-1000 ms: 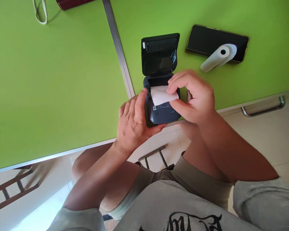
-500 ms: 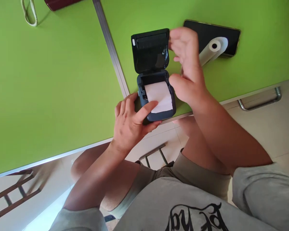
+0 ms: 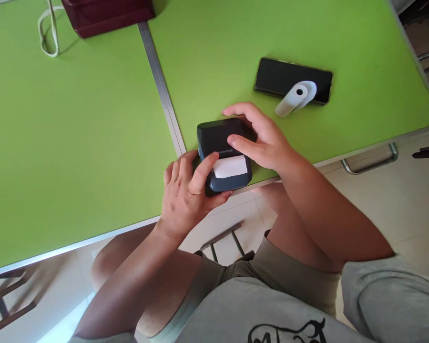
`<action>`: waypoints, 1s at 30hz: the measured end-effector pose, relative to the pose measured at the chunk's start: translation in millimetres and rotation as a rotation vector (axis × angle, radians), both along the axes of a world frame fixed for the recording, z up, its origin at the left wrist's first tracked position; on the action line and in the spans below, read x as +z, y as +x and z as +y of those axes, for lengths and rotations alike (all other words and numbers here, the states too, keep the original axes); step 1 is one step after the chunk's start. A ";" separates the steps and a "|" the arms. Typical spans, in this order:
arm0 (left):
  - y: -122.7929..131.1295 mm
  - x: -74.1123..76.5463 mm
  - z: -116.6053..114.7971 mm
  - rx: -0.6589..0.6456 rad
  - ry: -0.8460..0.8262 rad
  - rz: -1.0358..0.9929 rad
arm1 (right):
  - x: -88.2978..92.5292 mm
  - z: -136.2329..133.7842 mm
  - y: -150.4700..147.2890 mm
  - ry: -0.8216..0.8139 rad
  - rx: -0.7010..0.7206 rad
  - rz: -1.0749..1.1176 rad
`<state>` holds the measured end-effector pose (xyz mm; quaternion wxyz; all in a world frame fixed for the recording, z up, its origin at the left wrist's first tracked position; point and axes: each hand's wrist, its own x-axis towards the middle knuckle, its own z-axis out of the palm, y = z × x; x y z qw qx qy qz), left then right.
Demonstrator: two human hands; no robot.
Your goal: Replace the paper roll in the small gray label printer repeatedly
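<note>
Green counter (image 3: 75,133), pale tile floor (image 3: 364,209) below. L to R: white cord (image 3: 53,54), dark red box (image 3: 107,21), left hand (image 3: 180,193) gripping dark device (image 3: 218,133) at its L side, thumb along near edge. Device sits nr counter edge, lid down, white paper (image 3: 230,167) lying at front; prob. light, rigid, smooth, best held by sides; paper's flimsy. Right hand (image 3: 264,140) spread at R side, contact unclear. Further R: paper roll (image 3: 289,102), phone (image 3: 273,74).

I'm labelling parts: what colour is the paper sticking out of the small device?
The paper is plain white; it shows in the head view.
</note>
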<state>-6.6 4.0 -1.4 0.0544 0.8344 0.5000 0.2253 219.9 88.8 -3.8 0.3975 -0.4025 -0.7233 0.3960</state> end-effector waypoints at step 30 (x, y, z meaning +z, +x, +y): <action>-2.6 1.2 1.7 0.066 -0.106 -0.059 | 5.5 -13.7 -0.6 0.116 -0.190 -0.178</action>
